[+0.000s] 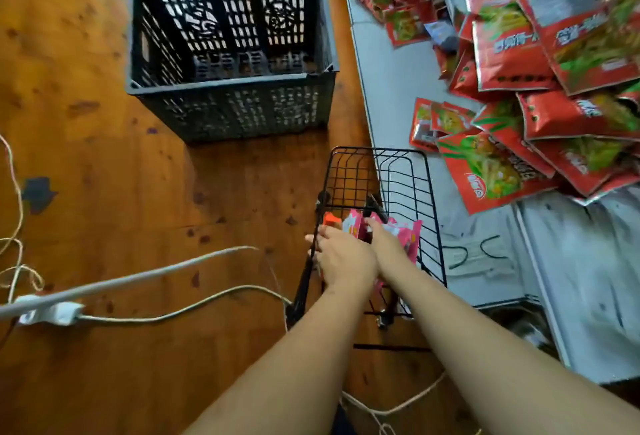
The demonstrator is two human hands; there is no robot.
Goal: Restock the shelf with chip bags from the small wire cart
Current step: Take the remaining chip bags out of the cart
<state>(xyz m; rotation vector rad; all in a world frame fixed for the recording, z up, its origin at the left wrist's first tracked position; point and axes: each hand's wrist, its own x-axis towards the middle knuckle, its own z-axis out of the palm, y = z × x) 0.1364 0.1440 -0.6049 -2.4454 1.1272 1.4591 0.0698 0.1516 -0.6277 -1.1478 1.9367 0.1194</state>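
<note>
A small black wire cart (405,171) stands on the wooden floor beside the white shelf (391,71). Pink and white chip bags (408,232) lie inside it, with an orange one (330,220) at the left. Both my hands reach down into the cart. My left hand (343,258) lies over the bags at the cart's left side. My right hand (388,240) sits beside it on the pink bags; its fingertips are hidden among them. Red snack bags (540,116) are piled loosely on the shelf at the right.
A black plastic crate (228,109) stands on the floor ahead of the cart. A white power strip (52,311) with cables and a white pole (138,277) lie on the floor at the left. Thin cord trails near my feet.
</note>
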